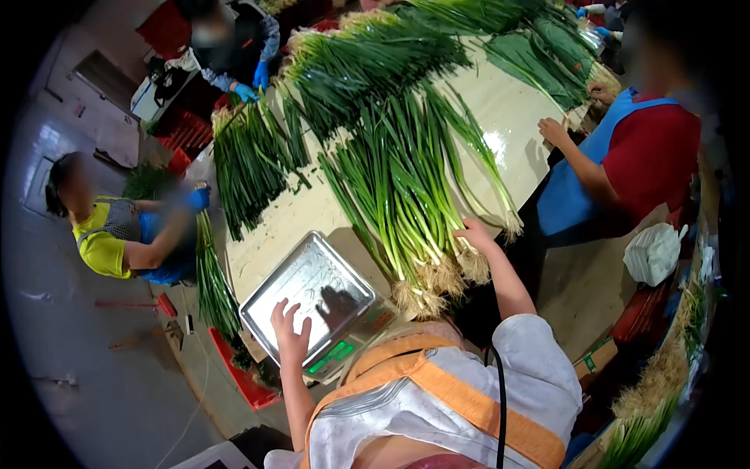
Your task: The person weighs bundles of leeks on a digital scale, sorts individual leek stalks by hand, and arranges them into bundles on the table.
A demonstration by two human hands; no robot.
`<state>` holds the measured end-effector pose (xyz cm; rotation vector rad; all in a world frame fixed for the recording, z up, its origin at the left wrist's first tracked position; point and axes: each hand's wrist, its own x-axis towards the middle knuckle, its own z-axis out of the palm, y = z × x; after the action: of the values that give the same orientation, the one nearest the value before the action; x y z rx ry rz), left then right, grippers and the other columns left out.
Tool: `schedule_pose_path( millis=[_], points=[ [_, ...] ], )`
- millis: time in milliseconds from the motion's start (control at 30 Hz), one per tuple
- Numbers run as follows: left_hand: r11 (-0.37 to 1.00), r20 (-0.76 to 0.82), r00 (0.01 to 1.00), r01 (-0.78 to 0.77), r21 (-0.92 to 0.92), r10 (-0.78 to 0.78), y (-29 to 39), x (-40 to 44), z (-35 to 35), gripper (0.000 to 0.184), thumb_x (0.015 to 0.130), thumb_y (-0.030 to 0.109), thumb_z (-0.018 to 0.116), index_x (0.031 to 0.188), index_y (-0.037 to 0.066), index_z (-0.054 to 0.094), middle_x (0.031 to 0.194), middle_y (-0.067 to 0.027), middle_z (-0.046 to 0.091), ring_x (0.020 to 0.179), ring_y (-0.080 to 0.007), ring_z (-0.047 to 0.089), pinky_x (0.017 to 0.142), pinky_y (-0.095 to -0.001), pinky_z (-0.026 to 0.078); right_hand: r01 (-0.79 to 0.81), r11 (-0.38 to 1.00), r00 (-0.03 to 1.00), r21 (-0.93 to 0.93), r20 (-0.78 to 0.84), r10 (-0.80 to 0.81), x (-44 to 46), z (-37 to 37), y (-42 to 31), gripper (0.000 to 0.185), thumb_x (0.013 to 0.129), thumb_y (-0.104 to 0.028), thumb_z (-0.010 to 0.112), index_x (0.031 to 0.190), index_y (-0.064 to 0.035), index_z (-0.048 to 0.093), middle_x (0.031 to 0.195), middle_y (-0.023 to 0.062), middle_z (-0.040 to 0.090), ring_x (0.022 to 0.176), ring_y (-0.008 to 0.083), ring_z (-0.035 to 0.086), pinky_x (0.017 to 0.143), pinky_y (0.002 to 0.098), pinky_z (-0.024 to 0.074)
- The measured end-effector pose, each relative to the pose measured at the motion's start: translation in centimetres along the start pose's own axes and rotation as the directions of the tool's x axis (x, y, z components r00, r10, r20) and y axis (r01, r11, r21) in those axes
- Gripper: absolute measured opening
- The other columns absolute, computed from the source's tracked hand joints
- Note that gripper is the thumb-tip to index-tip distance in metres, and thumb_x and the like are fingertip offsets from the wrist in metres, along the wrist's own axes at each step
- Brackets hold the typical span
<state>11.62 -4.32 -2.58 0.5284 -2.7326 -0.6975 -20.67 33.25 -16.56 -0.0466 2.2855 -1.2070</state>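
Note:
My left hand [291, 330] hovers over the shiny metal pan of a weighing scale [344, 275], its fingers spread and nothing in them. A dark shadow or reflection of a hand shows on the pan, and the scale's display glows green. My right hand [478, 237] is at the right side of a big pile of green onions [406, 180], its fingers reaching out against the pale stems just above the roots. The fingers look loosely stretched rather than wrapped round any stalks. The onions' roots hang toward me at the table edge.
More green onions [351, 74] cover the table [266, 258]. A person in blue gloves [234, 47] handles a bunch at the far left; another in yellow [109, 234] holds one at the left. A person in a blue apron [601, 172] stands right. A white bag [655, 254] lies at the right.

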Motion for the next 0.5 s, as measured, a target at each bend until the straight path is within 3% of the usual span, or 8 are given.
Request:
schedule_pose_path(
  millis=[67, 100, 133, 200, 300, 400, 500],
  points=[
    [1.000, -0.005, 1.000, -0.015, -0.003, 0.015, -0.1, 0.1, -0.1, 0.033, 0.075, 0.006, 0.068, 0.107, 0.005, 0.058, 0.127, -0.0166, 0.045, 0.121, -0.0378, 0.039, 0.099, -0.0450, 0.035, 0.115, 0.898, 0.993, 0.425, -0.068, -0.095, -1.0, -0.1, -1.4, 0.040, 0.081, -0.024, 0.066, 0.112, 0.0005, 0.060, 0.094, 0.0098, 0.065, 0.091, 0.0204, 0.059, 0.083, 0.0329, 0.0434],
    [1.000, 0.006, 1.000, -0.001, -0.014, 0.001, -0.5, 0.1, 0.1, 0.036, 0.074, 0.008, 0.069, 0.109, 0.008, 0.058, 0.130, -0.0132, 0.044, 0.124, -0.0336, 0.037, 0.102, -0.0421, 0.034, 0.116, 0.880, 0.977, 0.460, -0.210, -0.019, -2.7, -0.4, -4.0, 0.036, 0.084, -0.024, 0.063, 0.111, 0.0001, 0.059, 0.089, 0.0054, 0.064, 0.084, 0.0168, 0.057, 0.083, 0.0312, 0.0421],
    [0.998, 0.008, 1.000, 0.004, -0.057, -0.004, -0.6, 0.3, 0.3, 0.036, 0.075, 0.008, 0.069, 0.109, 0.008, 0.058, 0.131, -0.0130, 0.044, 0.124, -0.0330, 0.037, 0.102, -0.0418, 0.033, 0.186, 0.763, 0.975, 0.619, -0.018, -0.223, -2.9, -1.2, -4.8, 0.028, 0.086, -0.022, 0.060, 0.104, -0.0003, 0.058, 0.084, 0.0045, 0.062, 0.077, 0.0138, 0.057, 0.076, 0.0299, 0.0450],
    [0.990, 0.018, 1.000, 0.020, -0.142, -0.017, -0.6, 0.4, 0.6, 0.035, 0.076, 0.008, 0.069, 0.109, 0.008, 0.058, 0.131, -0.0125, 0.043, 0.126, -0.0319, 0.036, 0.102, -0.0411, 0.033, 0.177, 0.537, 0.924, 0.825, 0.049, -0.380, -5.5, -1.4, -9.0, 0.024, 0.088, -0.019, 0.057, 0.104, -0.0012, 0.053, 0.076, 0.0034, 0.058, 0.067, 0.0111, 0.055, 0.063, 0.0260, 0.0479],
    [0.944, 0.054, 0.998, -0.014, -0.330, 0.033, 1.8, 1.8, 1.5, 0.031, 0.078, 0.009, 0.067, 0.107, 0.005, 0.059, 0.123, -0.0148, 0.052, 0.118, -0.0325, 0.045, 0.100, -0.0407, 0.036, 0.079, 0.558, 0.949, 0.826, 0.109, -0.296, -8.5, 0.7, -13.1, 0.028, 0.092, -0.016, 0.051, 0.114, -0.0010, 0.043, 0.073, 0.0034, 0.056, 0.056, 0.0110, 0.055, 0.047, 0.0217, 0.0479],
    [0.845, 0.193, 0.973, -0.007, -0.534, 0.130, 5.3, 3.2, 3.3, 0.029, 0.080, 0.010, 0.065, 0.108, 0.004, 0.059, 0.117, -0.0143, 0.057, 0.111, -0.0286, 0.053, 0.094, -0.0361, 0.041, -0.069, 0.645, 0.933, 0.761, 0.277, -0.228, -8.8, 5.0, -12.6, 0.037, 0.092, -0.016, 0.052, 0.124, -0.0018, 0.039, 0.078, 0.0061, 0.058, 0.065, 0.0147, 0.059, 0.055, 0.0253, 0.0547],
    [0.702, 0.389, 0.905, 0.163, -0.694, 0.175, 8.6, 3.7, 5.5, 0.030, 0.088, 0.015, 0.059, 0.116, 0.005, 0.055, 0.114, -0.0093, 0.058, 0.108, -0.0225, 0.053, 0.093, -0.0332, 0.040, -0.057, 0.658, 0.896, 0.751, 0.329, -0.297, -10.6, 8.1, -11.8, 0.036, 0.092, -0.015, 0.053, 0.124, -0.0023, 0.041, 0.088, 0.0066, 0.058, 0.079, 0.0168, 0.060, 0.069, 0.0291, 0.0535]
  ],
)
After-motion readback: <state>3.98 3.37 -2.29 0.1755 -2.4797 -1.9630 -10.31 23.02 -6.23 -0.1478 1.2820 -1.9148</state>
